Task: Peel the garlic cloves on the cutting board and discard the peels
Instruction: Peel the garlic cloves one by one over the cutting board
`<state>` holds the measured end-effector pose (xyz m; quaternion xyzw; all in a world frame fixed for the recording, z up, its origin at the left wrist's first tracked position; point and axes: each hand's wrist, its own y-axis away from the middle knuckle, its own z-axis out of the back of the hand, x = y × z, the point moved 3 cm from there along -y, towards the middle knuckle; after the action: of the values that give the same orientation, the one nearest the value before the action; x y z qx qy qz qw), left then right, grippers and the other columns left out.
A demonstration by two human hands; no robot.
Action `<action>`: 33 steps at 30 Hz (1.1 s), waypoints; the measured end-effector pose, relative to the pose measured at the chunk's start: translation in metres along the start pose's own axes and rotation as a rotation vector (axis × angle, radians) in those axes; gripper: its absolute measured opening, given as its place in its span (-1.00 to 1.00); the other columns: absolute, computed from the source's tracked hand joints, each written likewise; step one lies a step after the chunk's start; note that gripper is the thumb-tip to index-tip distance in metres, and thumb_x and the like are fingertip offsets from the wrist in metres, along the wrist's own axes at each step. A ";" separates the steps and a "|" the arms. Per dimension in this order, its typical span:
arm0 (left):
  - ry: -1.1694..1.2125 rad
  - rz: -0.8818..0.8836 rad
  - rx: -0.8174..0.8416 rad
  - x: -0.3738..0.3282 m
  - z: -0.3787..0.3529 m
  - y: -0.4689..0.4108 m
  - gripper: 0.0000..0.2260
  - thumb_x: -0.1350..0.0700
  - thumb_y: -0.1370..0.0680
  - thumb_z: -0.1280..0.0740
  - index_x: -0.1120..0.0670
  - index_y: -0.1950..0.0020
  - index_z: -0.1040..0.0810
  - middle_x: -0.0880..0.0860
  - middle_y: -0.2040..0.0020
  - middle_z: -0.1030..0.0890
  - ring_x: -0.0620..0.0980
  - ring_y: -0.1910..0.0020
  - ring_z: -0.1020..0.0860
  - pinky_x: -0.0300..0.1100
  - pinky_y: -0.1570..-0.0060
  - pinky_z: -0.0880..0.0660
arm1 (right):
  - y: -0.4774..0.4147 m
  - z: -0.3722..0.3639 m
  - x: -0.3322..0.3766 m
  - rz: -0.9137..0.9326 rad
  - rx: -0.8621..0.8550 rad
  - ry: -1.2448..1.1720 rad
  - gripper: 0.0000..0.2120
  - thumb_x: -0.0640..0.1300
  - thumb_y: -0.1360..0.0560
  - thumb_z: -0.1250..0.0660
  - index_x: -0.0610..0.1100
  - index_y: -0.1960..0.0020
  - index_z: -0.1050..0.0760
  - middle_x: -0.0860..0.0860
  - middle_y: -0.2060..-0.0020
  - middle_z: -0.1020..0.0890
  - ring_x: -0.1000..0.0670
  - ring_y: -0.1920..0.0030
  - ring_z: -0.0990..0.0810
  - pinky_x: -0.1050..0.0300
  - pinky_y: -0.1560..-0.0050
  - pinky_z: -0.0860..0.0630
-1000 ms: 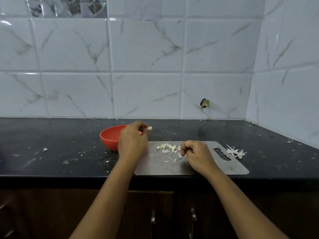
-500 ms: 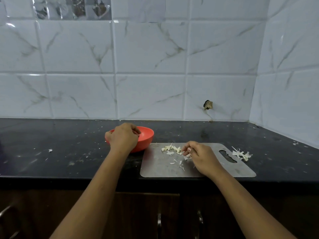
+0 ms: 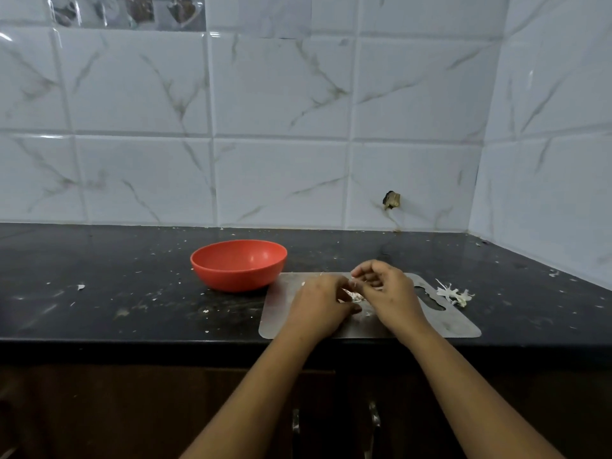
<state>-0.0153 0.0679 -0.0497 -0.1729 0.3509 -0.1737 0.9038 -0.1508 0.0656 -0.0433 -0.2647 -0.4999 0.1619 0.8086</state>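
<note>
A grey metal cutting board (image 3: 445, 324) lies at the counter's front edge. My two hands meet over its middle, above a small heap of garlic cloves and peels (image 3: 357, 297). My left hand (image 3: 319, 304) reaches in from the left with its fingers curled down onto the heap, which hides what they touch. Fingers bent, my right hand (image 3: 389, 293) hovers just behind the heap, thumb and forefinger pinching a small pale garlic clove. An orange bowl (image 3: 238, 264) stands left of the board, and I cannot see what is inside it.
A loose pile of white peels (image 3: 454, 293) lies on the black counter (image 3: 99, 293) just right of the board's handle slot. Crumbs and flakes are scattered over the counter. Tiled walls close off the back and the right side. Cabinet doors sit below the counter edge.
My left hand has come back from the orange bowl to the middle of the board and now meets my right hand at the garlic heap. The right hand has lifted slightly.
</note>
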 end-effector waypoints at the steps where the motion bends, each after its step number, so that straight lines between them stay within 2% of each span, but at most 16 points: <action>1: 0.021 -0.004 -0.034 -0.001 0.001 0.000 -0.84 0.07 -0.43 -0.47 0.00 0.00 -0.66 -0.02 0.13 -0.70 -0.09 0.10 -0.63 -0.04 0.00 -0.55 | 0.000 0.000 0.000 0.001 -0.004 -0.004 -0.92 -0.18 -0.43 -0.48 -0.11 0.11 -0.60 0.07 0.25 -0.63 0.19 0.24 -0.56 0.32 0.18 -0.52; 5: 0.115 0.008 -0.158 0.001 0.008 0.001 -0.94 0.10 -0.45 -0.47 0.07 0.13 -0.68 0.00 0.21 -0.70 -0.10 0.20 -0.65 -0.09 0.11 -0.55 | 0.000 -0.001 -0.002 -0.028 0.049 -0.124 -0.93 -0.21 -0.45 -0.46 -0.07 0.14 -0.61 -0.01 0.25 -0.67 0.03 0.17 -0.65 0.11 0.08 -0.62; 6: 0.125 0.011 -0.169 0.001 0.009 0.001 -0.94 0.11 -0.44 -0.47 0.08 0.15 -0.68 0.00 0.22 -0.70 -0.10 0.21 -0.64 -0.12 0.12 -0.54 | 0.000 -0.002 -0.002 -0.026 0.062 -0.142 -0.93 -0.21 -0.49 -0.42 -0.07 0.14 -0.61 -0.01 0.25 -0.68 0.03 0.16 -0.66 0.12 0.07 -0.61; 9: 0.066 0.044 -0.168 0.002 0.009 -0.001 -0.98 0.19 -0.45 -0.46 0.07 0.16 -0.67 -0.02 0.19 -0.69 -0.12 0.18 -0.63 -0.26 0.12 -0.51 | 0.002 0.000 -0.001 -0.032 0.030 -0.138 -0.83 -0.19 -0.60 -0.26 -0.06 0.09 -0.60 0.04 0.23 -0.69 0.16 0.14 -0.66 0.27 0.06 -0.56; 11: 0.026 0.068 -0.153 0.005 0.009 -0.001 -0.88 0.27 -0.44 -0.42 0.05 0.15 -0.67 -0.03 0.17 -0.69 -0.14 0.15 -0.63 -0.26 0.06 -0.54 | 0.002 0.002 -0.003 -0.050 -0.029 -0.116 -0.77 -0.26 -0.61 -0.20 -0.03 0.07 -0.58 0.06 0.20 -0.68 0.18 0.14 -0.64 0.27 0.04 -0.55; 14: -0.017 0.126 -0.115 0.008 0.008 0.001 -0.75 0.33 -0.45 -0.32 0.02 0.09 -0.67 -0.04 0.12 -0.69 -0.13 0.08 -0.62 -0.21 -0.02 -0.54 | 0.002 0.004 -0.004 -0.048 -0.086 0.002 -0.64 -0.43 -0.54 -0.12 -0.04 0.07 -0.56 0.08 0.11 -0.64 0.18 0.14 -0.63 0.41 0.17 -0.48; 16: -0.056 0.147 -0.120 0.010 0.008 0.001 -0.72 0.31 -0.47 -0.27 -0.02 0.02 -0.66 -0.10 0.10 -0.64 -0.12 0.03 -0.59 -0.23 0.00 -0.49 | 0.000 0.005 -0.002 -0.017 -0.111 0.114 -0.67 -0.45 -0.50 -0.16 -0.09 0.07 -0.57 0.08 0.12 -0.64 0.21 0.14 -0.58 0.50 0.21 -0.43; 18: -0.069 0.152 -0.165 0.011 0.008 0.001 -0.71 0.29 -0.52 -0.25 -0.03 -0.04 -0.65 -0.11 0.07 -0.62 -0.10 0.00 -0.56 -0.24 0.04 -0.44 | -0.003 0.004 -0.003 -0.006 -0.106 0.214 -0.73 -0.41 -0.50 -0.23 -0.09 0.07 -0.58 0.06 0.14 -0.64 0.21 0.14 -0.56 0.47 0.16 -0.46; 19: -0.044 0.148 -0.196 0.012 0.008 0.001 -0.73 0.29 -0.53 -0.24 -0.01 -0.05 -0.65 -0.09 0.03 -0.64 -0.09 -0.02 -0.56 -0.24 0.02 -0.44 | -0.006 0.003 -0.005 -0.013 -0.083 0.262 -0.75 -0.37 -0.51 -0.25 -0.06 0.07 -0.59 0.07 0.14 -0.64 0.16 0.11 -0.57 0.38 0.11 -0.51; 21: 0.006 0.153 -0.254 0.015 0.009 0.000 -0.80 0.27 -0.55 -0.28 0.05 -0.04 -0.65 -0.05 0.01 -0.66 -0.09 0.00 -0.57 -0.24 -0.02 -0.45 | -0.010 0.000 -0.012 -0.038 0.023 0.421 -0.78 -0.26 -0.53 -0.27 0.00 0.00 -0.61 0.07 0.08 -0.66 0.04 -0.07 -0.55 0.11 -0.05 -0.54; 22: 0.026 0.163 -0.274 0.016 0.009 0.000 -0.83 0.27 -0.54 -0.31 0.06 -0.02 -0.64 -0.05 0.05 -0.65 -0.10 0.04 -0.57 -0.28 0.01 -0.45 | -0.010 -0.001 -0.013 -0.057 0.094 0.525 -0.78 -0.20 -0.55 -0.27 0.03 -0.08 -0.62 0.06 0.01 -0.66 0.00 -0.18 -0.49 0.08 -0.12 -0.50; 24: 0.085 0.189 -0.296 0.019 0.009 -0.001 -0.85 0.29 -0.51 -0.35 0.08 0.03 -0.64 -0.05 0.15 -0.61 -0.09 0.10 -0.58 -0.27 0.04 -0.48 | -0.009 -0.004 -0.014 -0.071 0.184 0.658 -0.76 -0.10 -0.59 -0.24 0.09 -0.18 -0.59 0.05 -0.10 -0.64 -0.03 -0.28 -0.41 0.05 -0.18 -0.47; 28: 0.167 0.242 -0.302 0.025 0.008 -0.003 -0.79 0.36 -0.49 -0.32 0.06 0.10 -0.63 -0.02 0.20 -0.62 -0.04 0.18 -0.62 -0.06 0.05 -0.61 | -0.009 -0.006 -0.009 -0.043 0.175 0.744 -0.78 -0.08 -0.61 -0.21 0.11 -0.14 -0.59 0.08 -0.09 -0.63 -0.04 -0.22 -0.45 0.07 -0.11 -0.43; 31: 0.198 0.258 -0.283 0.024 0.010 -0.002 -0.65 0.47 -0.43 -0.21 0.07 0.10 -0.62 -0.02 0.19 -0.62 -0.07 0.17 -0.61 -0.07 0.05 -0.61 | -0.008 -0.005 -0.010 -0.045 0.164 0.737 -0.83 -0.09 -0.59 -0.24 0.10 -0.08 -0.57 0.09 -0.09 -0.60 -0.02 -0.19 -0.46 0.07 -0.09 -0.40; 33: 0.223 0.256 -0.277 0.023 0.011 -0.002 -0.62 0.49 -0.41 -0.18 0.09 0.07 -0.62 -0.01 0.16 -0.63 -0.06 0.14 -0.61 -0.07 0.05 -0.61 | -0.007 -0.005 -0.010 -0.061 0.177 0.738 -0.82 -0.08 -0.59 -0.23 0.11 -0.11 -0.56 0.08 -0.13 -0.59 -0.03 -0.23 -0.45 0.04 -0.14 -0.39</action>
<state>0.0080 0.0589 -0.0541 -0.2293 0.4883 -0.0255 0.8416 -0.1511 0.0537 -0.0479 -0.2191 -0.1670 0.0741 0.9584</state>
